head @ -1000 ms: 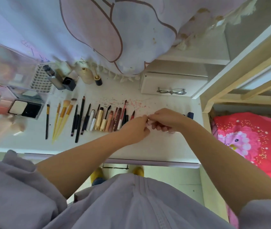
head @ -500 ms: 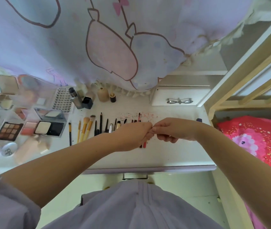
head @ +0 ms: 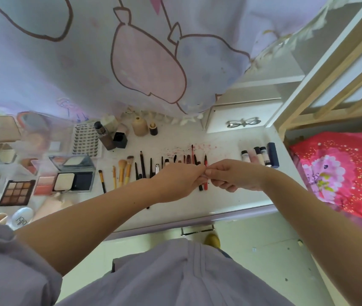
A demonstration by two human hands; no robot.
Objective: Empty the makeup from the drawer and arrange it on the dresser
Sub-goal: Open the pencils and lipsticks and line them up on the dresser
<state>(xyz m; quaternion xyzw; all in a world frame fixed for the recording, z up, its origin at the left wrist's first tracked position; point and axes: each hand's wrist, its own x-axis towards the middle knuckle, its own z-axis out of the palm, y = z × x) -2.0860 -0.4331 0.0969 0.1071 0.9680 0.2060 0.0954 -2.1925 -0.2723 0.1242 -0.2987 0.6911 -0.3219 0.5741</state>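
Observation:
My left hand (head: 179, 181) and my right hand (head: 234, 175) meet fingertip to fingertip above the white dresser top (head: 230, 202). Both pinch a thin red pencil (head: 206, 186) at the right end of a row of brushes and pencils (head: 144, 168); its middle is hidden by my fingers. Palettes and compacts (head: 63, 178) lie at the left. Several small tubes (head: 259, 155) stand at the right. The front drawer's handle (head: 197, 230) shows below the dresser edge.
A printed curtain (head: 131, 62) hangs over the back of the dresser. Bottles (head: 140, 125) stand under its hem. A small white drawer unit (head: 242, 115) sits at the back right. A red flowered bedcover (head: 341, 173) and a wooden bed frame (head: 330, 89) lie to the right.
The view tilted up, so more of the curtain shows. Both hands stayed pinched together and shifted toward the right end of the pencil row.

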